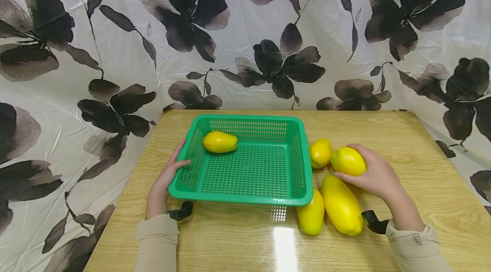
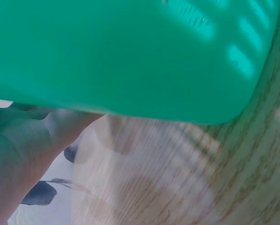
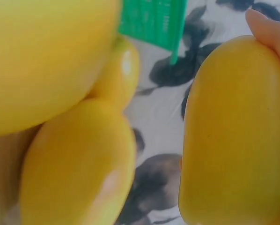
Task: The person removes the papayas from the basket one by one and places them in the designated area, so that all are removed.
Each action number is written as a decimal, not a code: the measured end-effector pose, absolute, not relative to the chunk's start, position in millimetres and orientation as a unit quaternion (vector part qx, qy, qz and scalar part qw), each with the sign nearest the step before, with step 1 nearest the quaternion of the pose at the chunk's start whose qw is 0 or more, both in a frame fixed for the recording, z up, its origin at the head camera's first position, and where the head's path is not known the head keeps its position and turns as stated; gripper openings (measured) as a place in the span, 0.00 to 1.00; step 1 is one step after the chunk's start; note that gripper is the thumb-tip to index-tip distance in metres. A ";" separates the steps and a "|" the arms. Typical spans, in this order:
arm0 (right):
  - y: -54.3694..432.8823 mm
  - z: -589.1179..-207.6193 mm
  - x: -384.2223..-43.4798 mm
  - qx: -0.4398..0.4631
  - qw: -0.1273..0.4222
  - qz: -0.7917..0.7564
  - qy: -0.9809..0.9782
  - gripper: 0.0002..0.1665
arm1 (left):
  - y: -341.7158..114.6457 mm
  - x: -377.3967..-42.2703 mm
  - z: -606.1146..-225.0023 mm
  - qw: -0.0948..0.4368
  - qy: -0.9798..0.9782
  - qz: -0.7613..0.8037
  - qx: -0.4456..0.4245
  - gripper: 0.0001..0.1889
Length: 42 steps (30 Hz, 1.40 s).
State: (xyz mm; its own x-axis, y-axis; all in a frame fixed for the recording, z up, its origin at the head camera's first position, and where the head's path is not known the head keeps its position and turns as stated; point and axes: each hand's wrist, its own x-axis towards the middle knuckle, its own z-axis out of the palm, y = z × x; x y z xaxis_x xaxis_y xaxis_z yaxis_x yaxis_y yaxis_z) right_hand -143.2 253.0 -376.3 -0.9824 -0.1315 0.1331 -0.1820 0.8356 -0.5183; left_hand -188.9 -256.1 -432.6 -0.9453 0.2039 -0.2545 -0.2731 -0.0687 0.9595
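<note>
A green plastic basket (image 1: 268, 197) stands mid-table with one yellow fruit (image 1: 220, 142) in its far left corner. My left hand (image 1: 174, 165) holds the basket's left rim, thumb over the edge. In the left wrist view the basket (image 2: 130, 56) fills the top, with that hand (image 2: 23, 154) under it. My right hand (image 1: 370, 170) grips a yellow fruit (image 1: 347, 161) just right of the basket. The right wrist view shows this fruit (image 3: 236, 136) up close with a fingertip (image 3: 271, 28) on its top.
Three more yellow fruits lie right of the basket: a small one (image 1: 320, 152) by its wall, and two long ones (image 1: 311, 214) (image 1: 341, 204) near its front right corner. The wooden table (image 1: 422, 169) is ringed by a flower-print cloth (image 1: 268, 29).
</note>
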 end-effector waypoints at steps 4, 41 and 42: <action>262.5 -383.9 -134.6 0.062 0.034 0.276 -0.959 0.49 | -256.2 -189.9 -432.8 0.164 0.661 0.731 -0.026 0.36; 287.4 -449.9 -91.6 -0.090 -0.002 0.279 -0.956 0.49 | -255.1 -189.9 -434.5 0.153 0.676 0.720 -0.025 0.36; 287.9 -451.1 -91.8 -0.091 -0.005 0.275 -0.957 0.49 | -255.2 -190.0 -434.3 0.152 0.676 0.721 -0.024 0.36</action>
State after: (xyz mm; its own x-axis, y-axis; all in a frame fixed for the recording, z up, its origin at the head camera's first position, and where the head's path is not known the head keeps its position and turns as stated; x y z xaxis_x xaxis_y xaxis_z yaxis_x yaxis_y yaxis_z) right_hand -91.8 287.9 -451.1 -0.9833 0.1722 -0.0589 0.1773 0.8326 -0.5247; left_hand -190.0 -255.2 -434.3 -0.9524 0.1872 -0.2408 -0.2522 -0.0397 0.9668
